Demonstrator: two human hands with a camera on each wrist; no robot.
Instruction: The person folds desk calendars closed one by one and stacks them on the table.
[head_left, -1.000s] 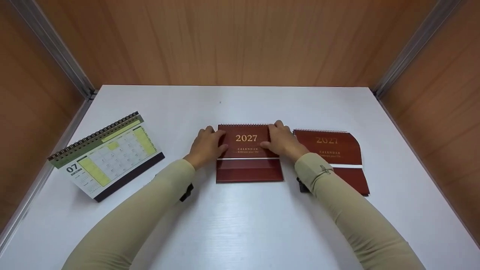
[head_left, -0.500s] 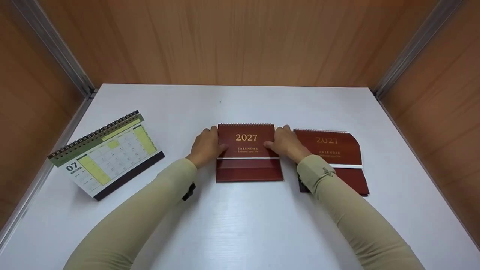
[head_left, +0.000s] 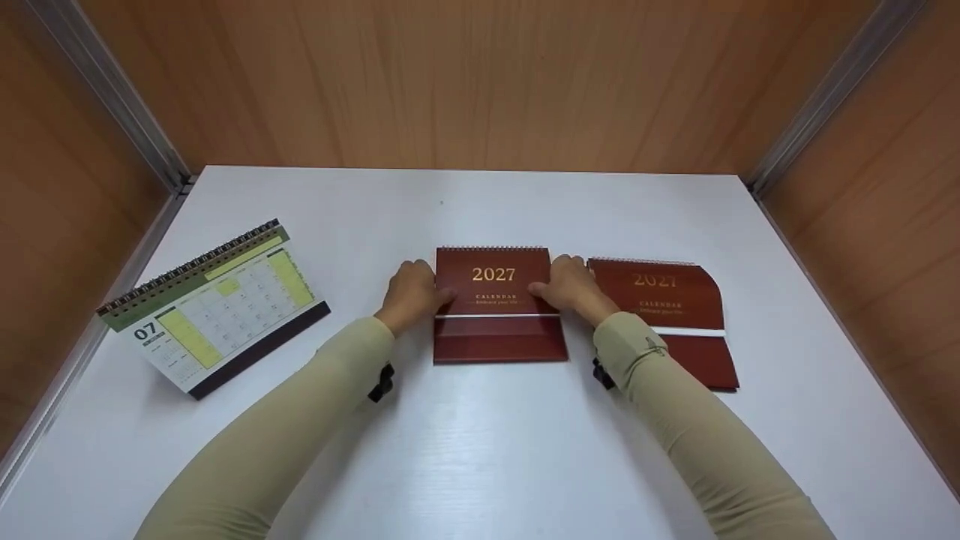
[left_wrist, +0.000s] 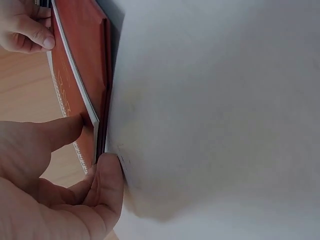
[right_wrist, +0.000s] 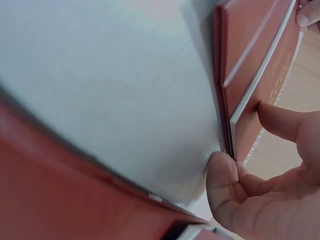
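A dark red 2027 desk calendar (head_left: 495, 304) stands in the middle of the white table, gold lettering toward me and spiral binding along its top. My left hand (head_left: 411, 294) grips its left side, thumb on the cover. On the right side my right hand (head_left: 576, 291) holds it the same way. In the left wrist view the left hand (left_wrist: 60, 200) has its thumb on the red cover (left_wrist: 82, 45) and its fingers curled at the side edge. The right wrist view shows the right hand (right_wrist: 270, 185) pinching the opposite edge, with the pages' white edge between cover and base.
To the right is a second red 2027 calendar (head_left: 675, 296), partly behind my right wrist and sleeve. A green and white calendar (head_left: 225, 307) showing month 07 stands angled at the left. Wooden panels (head_left: 480, 82) enclose the table at back and sides.
Both hands' fingers have slid off the cover's upper corners to the calendar's side edges, the right hand shifting slightly outward. Thumbs stay on the cover. The middle calendar stays in place.
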